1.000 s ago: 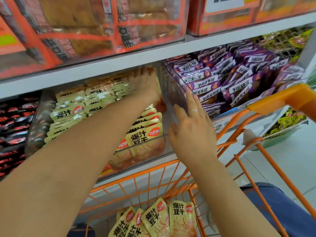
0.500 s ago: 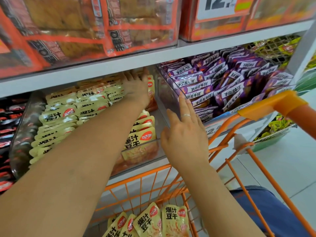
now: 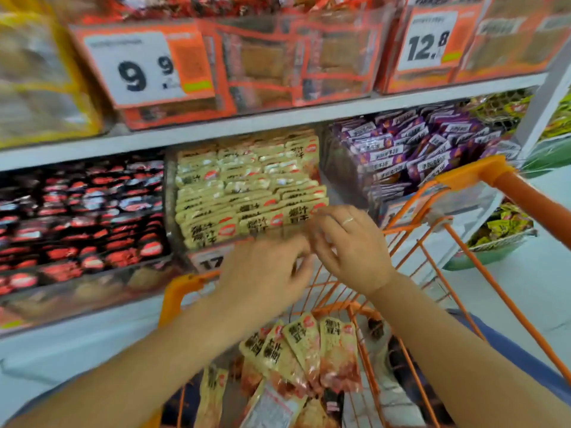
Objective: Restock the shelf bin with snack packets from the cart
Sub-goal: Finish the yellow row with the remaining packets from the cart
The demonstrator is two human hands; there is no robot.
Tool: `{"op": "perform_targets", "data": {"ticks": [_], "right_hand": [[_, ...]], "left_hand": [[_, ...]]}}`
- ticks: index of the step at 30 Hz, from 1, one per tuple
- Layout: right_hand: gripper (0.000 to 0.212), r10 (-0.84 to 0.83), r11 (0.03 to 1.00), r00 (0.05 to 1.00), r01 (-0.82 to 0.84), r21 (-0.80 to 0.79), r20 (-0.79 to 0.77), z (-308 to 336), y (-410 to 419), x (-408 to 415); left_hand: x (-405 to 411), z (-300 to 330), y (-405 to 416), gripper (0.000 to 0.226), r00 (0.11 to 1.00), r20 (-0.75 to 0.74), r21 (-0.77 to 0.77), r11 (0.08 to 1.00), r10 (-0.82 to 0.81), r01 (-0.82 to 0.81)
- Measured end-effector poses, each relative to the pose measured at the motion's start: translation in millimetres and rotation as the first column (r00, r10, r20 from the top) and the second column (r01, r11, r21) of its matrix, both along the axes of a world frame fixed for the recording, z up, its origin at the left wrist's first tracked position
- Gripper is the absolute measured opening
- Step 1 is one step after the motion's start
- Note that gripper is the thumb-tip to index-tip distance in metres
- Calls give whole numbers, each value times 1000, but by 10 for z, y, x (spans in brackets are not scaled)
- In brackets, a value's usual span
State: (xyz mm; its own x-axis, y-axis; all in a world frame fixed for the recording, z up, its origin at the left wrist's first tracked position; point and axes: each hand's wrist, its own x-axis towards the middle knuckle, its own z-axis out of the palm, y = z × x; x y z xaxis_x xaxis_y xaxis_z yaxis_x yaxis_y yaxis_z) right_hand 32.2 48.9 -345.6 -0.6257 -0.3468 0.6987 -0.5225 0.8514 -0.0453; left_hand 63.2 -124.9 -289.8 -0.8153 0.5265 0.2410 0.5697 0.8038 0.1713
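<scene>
Landmark: cart [image 3: 482, 267]. Inside its basket, nearest, lie loose snack packets [image 3: 304, 350]: judged light, soft, slick film; best pinched at a sealed edge. Above its front rim, left hand [image 3: 265, 273] and right hand [image 3: 352, 245], fingers loosely curled, holding nothing, nearly touching. Beyond the rim, the shelf bin [image 3: 247, 193] looks nearly full; purple packets [image 3: 417, 149] to its right.

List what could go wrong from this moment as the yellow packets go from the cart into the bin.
1. The bin already looks packed up to its front edge with yellow packets, so more pushed in may slide out at the front.
2. The packets in the cart lie loose and overlapping; grabbing a bunch could drop some through the cart's wire sides.
3. Both the left hand and right hand are blurred; whether either holds anything is unclear.
</scene>
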Motion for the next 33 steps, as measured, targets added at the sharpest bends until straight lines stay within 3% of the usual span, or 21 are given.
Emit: {"op": "perform_targets", "data": {"ticks": [3, 5, 6, 8, 10, 15, 20, 25, 31, 33], "right_hand": [[29, 129, 977, 977, -155, 145, 170, -123, -168, 303], [31, 78, 907, 883, -256, 335, 463, -289, -261, 440], [29, -30, 855, 802, -289, 431, 597, -394, -291, 473], [29, -285, 752, 652, -302, 586, 702, -651, -309, 484], [51, -435, 699, 525, -315, 642, 731, -834, -337, 479], [91, -460, 747, 318, -366, 555, 829, -1053, -406, 575], [93, -440, 791, 343, -290, 539, 830, -1088, -381, 537], [82, -417, 753, 431, -330, 570, 800, -1186, -359, 541], [99, -423, 740, 422, -351, 574, 802, -1246, -392, 569], [96, -421, 723, 467, -345, 599, 778, -1244, -418, 575]], "left_hand": [[264, -424, -231, 27, 938, 338, -269, 963, 78, 17], [271, -662, -327, 28, 898, 422, -430, 899, 126, 76], [250, -737, -358, 28, 885, 439, -458, 886, 156, 72], [206, -803, -385, 27, 875, 458, -396, 917, 157, 43], [175, -850, -404, 26, 894, 432, -335, 941, 120, 36], [140, -955, -475, 33, 841, 515, -435, 896, 165, 91], [107, -943, -482, 31, 809, 558, -391, 919, 186, 59], [107, -979, -495, 32, 804, 562, -380, 924, 195, 41], [118, -996, -504, 33, 813, 548, -385, 922, 197, 35], [111, -1016, -505, 32, 814, 546, -373, 927, 197, 27]]}}
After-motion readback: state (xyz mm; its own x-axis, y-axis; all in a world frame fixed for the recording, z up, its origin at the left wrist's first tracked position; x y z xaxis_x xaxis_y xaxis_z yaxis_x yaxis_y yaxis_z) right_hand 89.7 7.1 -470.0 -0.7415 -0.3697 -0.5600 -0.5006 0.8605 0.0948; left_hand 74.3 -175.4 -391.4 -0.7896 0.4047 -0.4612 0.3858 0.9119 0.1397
